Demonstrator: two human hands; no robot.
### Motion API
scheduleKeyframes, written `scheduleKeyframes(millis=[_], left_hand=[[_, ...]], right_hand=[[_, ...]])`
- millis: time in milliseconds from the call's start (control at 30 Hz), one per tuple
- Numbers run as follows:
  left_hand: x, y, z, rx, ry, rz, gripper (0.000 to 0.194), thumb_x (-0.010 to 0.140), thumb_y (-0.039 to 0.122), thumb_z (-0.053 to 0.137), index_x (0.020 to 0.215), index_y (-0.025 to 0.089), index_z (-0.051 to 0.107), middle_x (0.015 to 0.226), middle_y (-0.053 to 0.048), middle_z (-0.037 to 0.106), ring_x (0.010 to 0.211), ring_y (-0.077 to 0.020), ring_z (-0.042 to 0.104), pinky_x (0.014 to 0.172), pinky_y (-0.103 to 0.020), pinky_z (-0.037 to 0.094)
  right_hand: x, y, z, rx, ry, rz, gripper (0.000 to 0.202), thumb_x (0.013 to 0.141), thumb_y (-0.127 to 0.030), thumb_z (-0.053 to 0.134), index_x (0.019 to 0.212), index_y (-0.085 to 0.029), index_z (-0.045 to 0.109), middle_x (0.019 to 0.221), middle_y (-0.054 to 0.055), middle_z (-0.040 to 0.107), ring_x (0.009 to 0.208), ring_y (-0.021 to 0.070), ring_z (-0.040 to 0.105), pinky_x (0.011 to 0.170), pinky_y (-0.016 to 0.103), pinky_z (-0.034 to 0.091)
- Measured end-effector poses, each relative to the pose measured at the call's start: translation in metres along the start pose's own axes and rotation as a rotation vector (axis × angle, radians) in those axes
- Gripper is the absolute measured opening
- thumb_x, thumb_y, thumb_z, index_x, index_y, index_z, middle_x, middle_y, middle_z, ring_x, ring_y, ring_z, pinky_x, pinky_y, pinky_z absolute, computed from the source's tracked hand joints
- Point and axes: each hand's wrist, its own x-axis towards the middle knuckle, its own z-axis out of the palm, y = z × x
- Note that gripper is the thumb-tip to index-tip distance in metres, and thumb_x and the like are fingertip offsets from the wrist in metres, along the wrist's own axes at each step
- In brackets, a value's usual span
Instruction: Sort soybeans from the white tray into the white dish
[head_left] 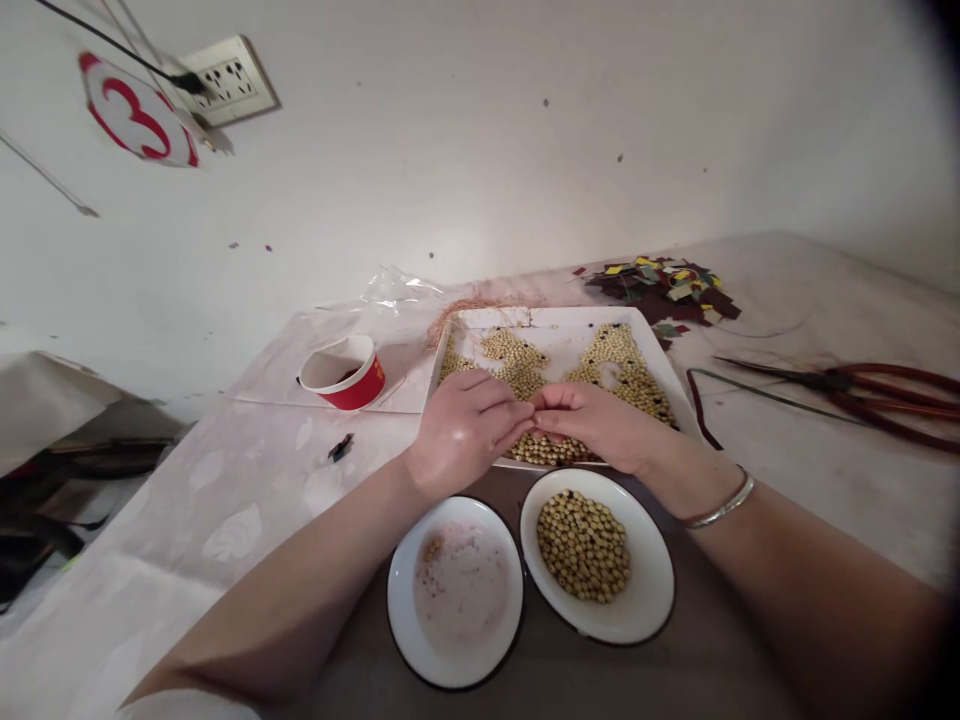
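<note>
Above a white tray [645,318] of small pale-yellow beads [619,355], my left hand [469,425] and my right hand [592,420] meet at the fingertips. Both hands are closed in a pinch. Whatever lies between the fingers is too small or hidden to make out. A silver bangle [721,508] circles the right wrist. Below the tray, a white dish [651,575] holds a heap of yellowish-brown beads [583,545]. To its left stands another white dish [457,655] with pinkish residue and a few small bits in it.
Left of the tray sits a red and white paper cup [360,385]. Reddish thread [472,312] and clear plastic [397,288] lie behind. Coloured scraps [667,285] are piled at the back right. Large scissors [870,385] rest on the right. A dark small item [340,447] lies left.
</note>
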Motion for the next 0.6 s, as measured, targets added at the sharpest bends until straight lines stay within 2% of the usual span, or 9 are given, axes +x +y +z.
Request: scheduleKeyframes(millis=[167,433,600], left_hand=[[0.0005,0.0007,-0.0014,-0.05,-0.015,-0.027,0.013,0.083,0.02,0.057,0.093,0.017,0.065,0.08,-0.004,0.064,0.075,-0.014,0.054,0.071,-0.03,0.046],[0.0015,0.0032,-0.0008,-0.207,-0.041,-0.244,0.01,0.082,0.018,0.056,0.088,0.017,0.064,0.083,-0.003,0.062,0.081,-0.015,0.056,0.076,-0.03,0.045],[0.0027,0.0058,-0.0017,-0.19,-0.072,-0.328,0.003,0.079,0.019,0.059,0.081,0.017,0.059,0.082,-0.002,0.06,0.083,-0.0165,0.054,0.077,-0.032,0.044]], right_hand=[[-0.0004,-0.0018,0.0002,0.029,-0.003,0.005,0.005,0.076,-0.022,0.057,0.076,-0.017,0.059,0.065,-0.002,0.054,0.056,0.0098,0.042,0.054,0.025,0.03],[-0.0001,-0.0031,-0.0004,-0.08,0.02,-0.03,0.009,0.078,-0.026,0.056,0.074,-0.017,0.059,0.065,-0.003,0.051,0.057,0.0101,0.041,0.054,0.025,0.03],[-0.0005,-0.0054,0.0001,-0.086,0.013,-0.046,0.012,0.079,-0.026,0.055,0.071,-0.018,0.056,0.062,-0.003,0.049,0.056,0.0102,0.04,0.054,0.025,0.029]])
